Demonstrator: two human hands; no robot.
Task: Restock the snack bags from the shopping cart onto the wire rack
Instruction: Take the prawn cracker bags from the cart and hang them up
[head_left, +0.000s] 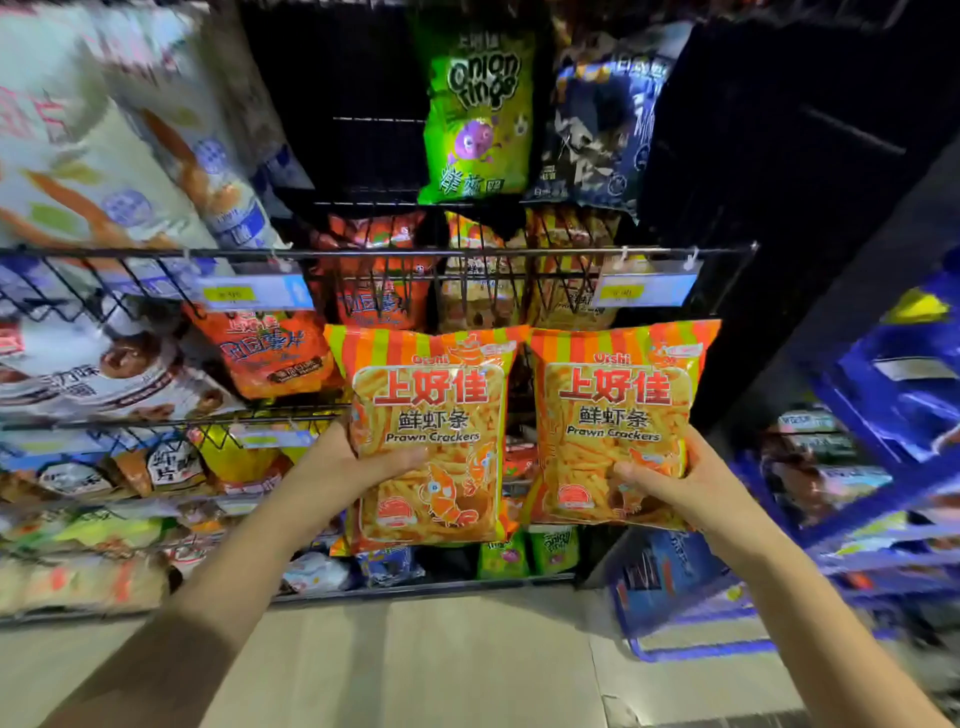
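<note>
Below the left hand (337, 467) and right hand (670, 483) lies a pale beige floor (415, 665) with a seam. Beyond the right hand stands blurred blue shelving (878, 558), possibly metal. Above both, a dark panel (753, 156), dimly lit.

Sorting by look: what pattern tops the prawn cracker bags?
Orange and green stripes on both bags, clearest in the head view.

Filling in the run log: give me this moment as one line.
left hand grips left bag | right hand grips right bag | both bags upright before rack | not yet shelved
</note>
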